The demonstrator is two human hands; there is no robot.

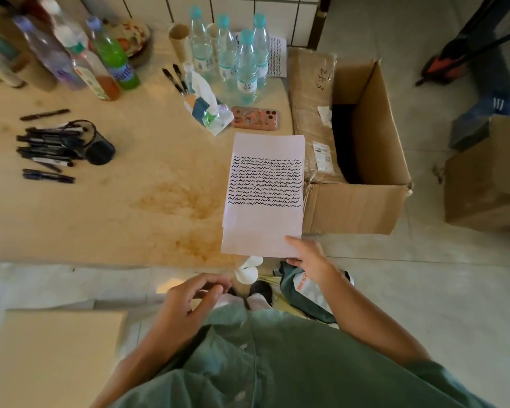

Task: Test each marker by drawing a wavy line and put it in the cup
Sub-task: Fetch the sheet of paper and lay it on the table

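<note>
Two hands show at the near edge of the beige table [100,225], and neither holds a marker; the right hand [311,259] pinches the near right corner of the paper stack [264,231], thumb on top, while the left hand [189,301] hovers off the table's near edge with fingers loosely curled and nothing in them; the top sheet carries many rows of black wavy lines across its middle, with bare paper left at the near end; the black mesh pen cup [96,142] lies tipped on its side at the far left of the table, mouth facing left, and the black markers [46,145] spill from it in a loose bundle, their long axes running left to right; a few more lie just near of the bundle, one marker [44,114] lies farther back, and two more pens [175,78] lie beside the water bottles [239,60]; the markers lie well apart from both hands, up and to the left, so the free left hand is the nearer one and would likely make the reach; the cup probably needs standing upright before it can take tested markers.
</note>
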